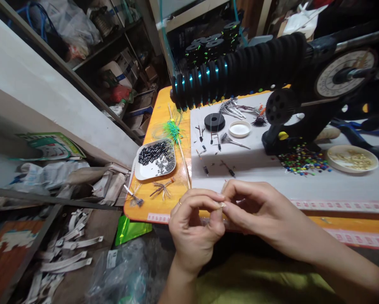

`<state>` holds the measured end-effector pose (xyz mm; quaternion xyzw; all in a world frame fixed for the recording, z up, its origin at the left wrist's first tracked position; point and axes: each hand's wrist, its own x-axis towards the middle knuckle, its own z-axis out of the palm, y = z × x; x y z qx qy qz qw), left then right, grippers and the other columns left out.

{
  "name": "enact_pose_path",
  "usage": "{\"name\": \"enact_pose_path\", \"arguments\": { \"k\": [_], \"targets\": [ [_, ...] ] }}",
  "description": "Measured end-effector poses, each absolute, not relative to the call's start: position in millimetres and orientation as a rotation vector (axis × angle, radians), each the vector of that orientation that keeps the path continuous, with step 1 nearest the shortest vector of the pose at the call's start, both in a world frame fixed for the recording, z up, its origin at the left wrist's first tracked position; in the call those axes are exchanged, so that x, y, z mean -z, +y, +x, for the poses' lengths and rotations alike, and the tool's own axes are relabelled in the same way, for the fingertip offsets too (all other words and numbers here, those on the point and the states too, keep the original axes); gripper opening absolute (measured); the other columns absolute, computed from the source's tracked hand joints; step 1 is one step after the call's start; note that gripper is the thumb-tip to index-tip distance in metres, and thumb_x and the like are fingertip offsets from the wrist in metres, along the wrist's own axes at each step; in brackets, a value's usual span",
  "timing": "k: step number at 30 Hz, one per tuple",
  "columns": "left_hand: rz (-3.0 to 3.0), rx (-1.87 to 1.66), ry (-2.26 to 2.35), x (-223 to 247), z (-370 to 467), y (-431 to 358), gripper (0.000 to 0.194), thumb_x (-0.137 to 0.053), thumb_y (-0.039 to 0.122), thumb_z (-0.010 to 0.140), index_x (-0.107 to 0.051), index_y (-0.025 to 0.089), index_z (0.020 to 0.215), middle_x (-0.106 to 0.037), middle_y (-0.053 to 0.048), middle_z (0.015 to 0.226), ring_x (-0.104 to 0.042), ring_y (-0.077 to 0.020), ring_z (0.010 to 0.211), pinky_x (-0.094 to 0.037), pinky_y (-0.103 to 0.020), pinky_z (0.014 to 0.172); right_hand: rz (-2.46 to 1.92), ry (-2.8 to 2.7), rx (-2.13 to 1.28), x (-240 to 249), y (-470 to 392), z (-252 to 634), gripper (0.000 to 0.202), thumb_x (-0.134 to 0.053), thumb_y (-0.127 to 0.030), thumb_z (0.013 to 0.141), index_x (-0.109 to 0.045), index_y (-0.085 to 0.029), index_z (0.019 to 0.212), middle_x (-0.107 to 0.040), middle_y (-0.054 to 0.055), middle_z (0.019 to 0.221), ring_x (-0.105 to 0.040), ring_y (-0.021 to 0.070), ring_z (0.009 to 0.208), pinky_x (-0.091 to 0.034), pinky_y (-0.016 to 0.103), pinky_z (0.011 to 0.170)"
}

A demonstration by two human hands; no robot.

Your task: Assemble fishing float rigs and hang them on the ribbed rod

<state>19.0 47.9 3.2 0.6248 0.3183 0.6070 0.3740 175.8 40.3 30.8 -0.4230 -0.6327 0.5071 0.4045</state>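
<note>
Both my hands meet just over the front edge of the work table (159,114). My left hand (197,223) is closed, thumb and fingertips pinched on a tiny pale item (221,204). From the right, my right hand (255,207) pinches at the same spot, its thumb and fingertips closed against the left fingertips. What the right fingers hold is too small to name. Behind the hands, small dark wire parts (229,169) lie on the white sheet (255,185).
A white tray of black tubes (140,172) sits at the left. Beyond the sheet stands a black machine with a row of spools (240,71). Colourful beads (303,160) and a dish of gold pieces (352,169) lie to the right. A black spool (215,121) rests mid-table.
</note>
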Motion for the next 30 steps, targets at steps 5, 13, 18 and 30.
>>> {"name": "enact_pose_path", "arguments": {
  "k": [5,13,18,30],
  "targets": [
    [1.482,-1.563,0.763,-2,17,48,0.015,-0.072,0.006,0.081,-0.069,0.020,0.087,-0.065,-0.001,0.081,-0.065,-0.0112,0.078,-0.055,-0.020,0.072,-1.040,-1.782,-0.670,-29,36,181,0.002,-0.061,-0.016,0.092,-0.063,-0.017,0.091,-0.065,0.003,0.081,-0.061,0.0103,0.065,-0.050,0.019,0.056],
    [1.139,-1.372,0.580,1,15,50,0.016,-0.071,0.008,0.084,-0.073,0.023,0.089,-0.066,0.001,0.085,-0.062,-0.0061,0.070,-0.052,-0.014,0.066,-0.884,-1.913,-0.280,-34,37,183,0.031,-0.058,0.004,0.085,-0.070,-0.016,0.105,-0.074,0.006,0.095,-0.071,0.0108,0.087,-0.054,0.013,0.079],
    [1.167,-1.344,0.567,-2,12,53,0.014,-0.072,0.007,0.083,-0.072,0.021,0.086,-0.066,0.000,0.081,-0.061,-0.0074,0.071,-0.050,-0.015,0.065,-0.906,-1.893,-0.384,-33,37,183,0.023,-0.058,0.001,0.088,-0.068,-0.016,0.099,-0.072,0.004,0.088,-0.069,0.0091,0.080,-0.054,0.014,0.073],
    [1.605,-1.437,0.749,3,-9,64,0.017,-0.072,0.006,0.084,-0.072,0.022,0.090,-0.075,-0.004,0.098,-0.069,-0.0135,0.093,-0.055,-0.025,0.084,-1.032,-1.860,-0.448,-24,40,174,0.010,-0.061,-0.007,0.089,-0.062,-0.018,0.089,-0.065,0.001,0.079,-0.061,0.0084,0.066,-0.049,0.018,0.058]
  ]
}}
